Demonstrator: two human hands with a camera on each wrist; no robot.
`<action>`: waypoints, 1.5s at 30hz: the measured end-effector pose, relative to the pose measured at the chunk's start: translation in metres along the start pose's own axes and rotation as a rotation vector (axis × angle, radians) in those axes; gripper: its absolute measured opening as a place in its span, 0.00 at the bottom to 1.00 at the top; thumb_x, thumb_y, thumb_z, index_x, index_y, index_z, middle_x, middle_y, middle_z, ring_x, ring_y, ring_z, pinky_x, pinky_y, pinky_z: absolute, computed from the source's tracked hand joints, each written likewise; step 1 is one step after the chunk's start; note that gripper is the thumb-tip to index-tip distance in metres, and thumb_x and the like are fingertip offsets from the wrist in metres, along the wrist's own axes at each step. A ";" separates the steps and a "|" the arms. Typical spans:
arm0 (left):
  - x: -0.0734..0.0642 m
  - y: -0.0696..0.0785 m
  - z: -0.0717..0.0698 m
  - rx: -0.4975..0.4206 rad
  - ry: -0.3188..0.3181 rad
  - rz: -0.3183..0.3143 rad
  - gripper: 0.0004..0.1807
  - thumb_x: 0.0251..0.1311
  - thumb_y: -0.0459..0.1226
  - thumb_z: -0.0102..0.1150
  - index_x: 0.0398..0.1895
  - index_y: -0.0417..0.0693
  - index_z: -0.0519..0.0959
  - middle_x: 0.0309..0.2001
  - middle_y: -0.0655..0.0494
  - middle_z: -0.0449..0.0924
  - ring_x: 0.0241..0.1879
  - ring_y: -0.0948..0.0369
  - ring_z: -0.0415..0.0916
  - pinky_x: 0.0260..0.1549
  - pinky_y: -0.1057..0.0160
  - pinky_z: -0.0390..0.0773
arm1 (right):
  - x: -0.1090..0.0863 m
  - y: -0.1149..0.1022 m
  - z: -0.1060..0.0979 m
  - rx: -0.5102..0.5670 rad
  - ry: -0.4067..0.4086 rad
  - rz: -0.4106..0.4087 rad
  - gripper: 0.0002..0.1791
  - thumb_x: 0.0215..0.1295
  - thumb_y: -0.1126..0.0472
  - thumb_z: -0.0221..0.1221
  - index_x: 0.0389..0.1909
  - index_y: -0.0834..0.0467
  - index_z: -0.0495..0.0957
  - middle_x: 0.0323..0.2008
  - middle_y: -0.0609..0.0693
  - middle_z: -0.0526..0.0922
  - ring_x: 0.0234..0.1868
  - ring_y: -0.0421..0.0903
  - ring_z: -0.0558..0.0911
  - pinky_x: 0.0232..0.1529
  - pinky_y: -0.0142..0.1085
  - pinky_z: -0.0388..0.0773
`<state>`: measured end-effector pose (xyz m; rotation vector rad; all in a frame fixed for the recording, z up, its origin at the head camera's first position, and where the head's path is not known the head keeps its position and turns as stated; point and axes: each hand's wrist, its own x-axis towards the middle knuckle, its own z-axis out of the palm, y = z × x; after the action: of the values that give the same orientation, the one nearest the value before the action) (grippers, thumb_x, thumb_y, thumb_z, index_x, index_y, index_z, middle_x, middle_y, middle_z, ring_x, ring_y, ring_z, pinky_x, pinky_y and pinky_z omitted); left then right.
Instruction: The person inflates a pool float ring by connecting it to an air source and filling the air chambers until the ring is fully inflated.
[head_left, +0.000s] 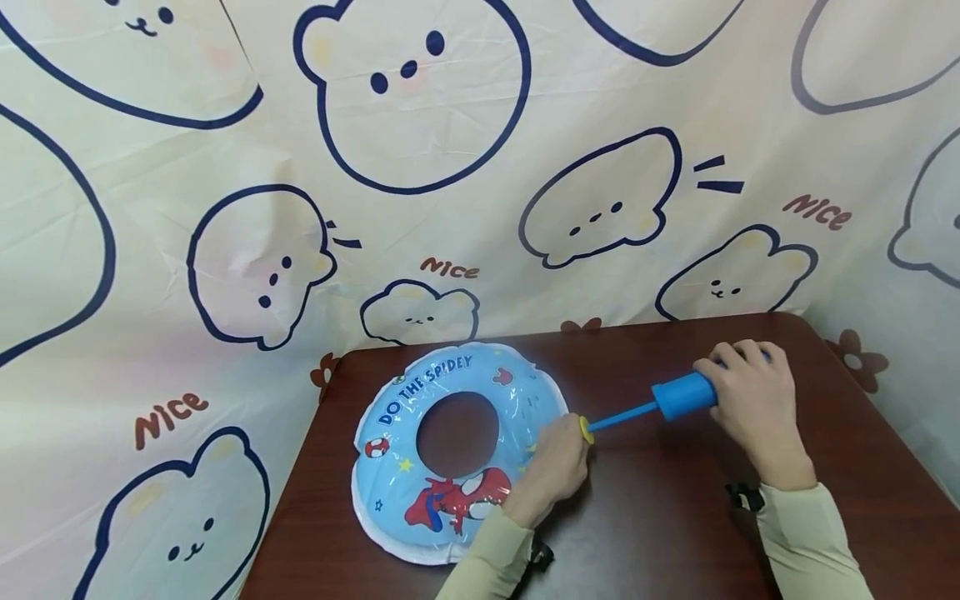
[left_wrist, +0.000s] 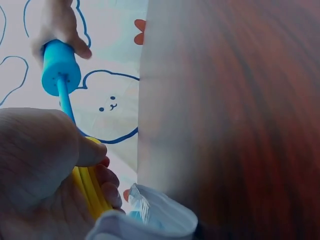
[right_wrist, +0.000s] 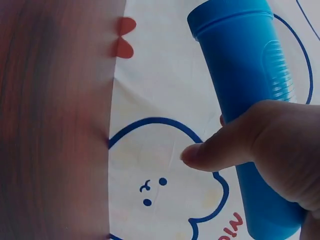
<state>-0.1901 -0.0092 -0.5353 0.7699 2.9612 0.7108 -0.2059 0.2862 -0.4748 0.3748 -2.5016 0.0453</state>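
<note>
A blue hand pump (head_left: pixel 686 395) with a thin rod and a yellow end piece (left_wrist: pixel 89 187) is held between both hands. My right hand (head_left: pixel 753 400) wraps round the pump's thick blue barrel, as the right wrist view also shows. Fingers and thumb of my left hand (head_left: pixel 551 467) grip the yellow end at the right edge of a swim ring (head_left: pixel 390 500). The light blue ring, printed with a red cartoon figure and "DO THE SPIDEY", looks plump and lies on the table. Where the pump meets the ring is hidden by the left hand.
The dark brown wooden table (head_left: pixel 645 533) has rounded back corners. Behind it hangs a pale cloth (head_left: pixel 480 233) with cartoon bear outlines, reaching down to the table's back edge. Dark straps sit at both wrists.
</note>
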 end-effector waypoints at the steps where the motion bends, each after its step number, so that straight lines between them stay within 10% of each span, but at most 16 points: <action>1: 0.000 0.000 0.000 0.002 -0.001 -0.003 0.05 0.80 0.36 0.52 0.41 0.49 0.69 0.33 0.60 0.67 0.36 0.62 0.67 0.39 0.68 0.68 | 0.001 0.000 0.000 -0.003 0.007 -0.010 0.36 0.25 0.64 0.88 0.44 0.56 0.87 0.45 0.62 0.85 0.52 0.66 0.78 0.59 0.67 0.70; 25: 0.003 0.013 -0.005 0.119 0.033 -0.029 0.13 0.76 0.37 0.59 0.57 0.46 0.70 0.45 0.55 0.76 0.46 0.59 0.71 0.51 0.61 0.74 | 0.009 -0.084 0.035 0.005 0.146 -0.197 0.13 0.49 0.70 0.75 0.38 0.59 0.87 0.39 0.60 0.85 0.41 0.61 0.81 0.49 0.62 0.78; 45: 0.000 0.005 -0.010 0.018 0.268 0.090 0.15 0.73 0.41 0.67 0.59 0.50 0.85 0.50 0.57 0.90 0.46 0.62 0.86 0.51 0.64 0.87 | 0.004 -0.071 0.040 0.043 0.106 -0.102 0.19 0.46 0.72 0.78 0.41 0.58 0.89 0.39 0.61 0.86 0.42 0.63 0.81 0.49 0.61 0.78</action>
<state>-0.1886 -0.0096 -0.5239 0.8785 3.1905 0.8570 -0.2122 0.2119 -0.5092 0.5046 -2.3766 0.0756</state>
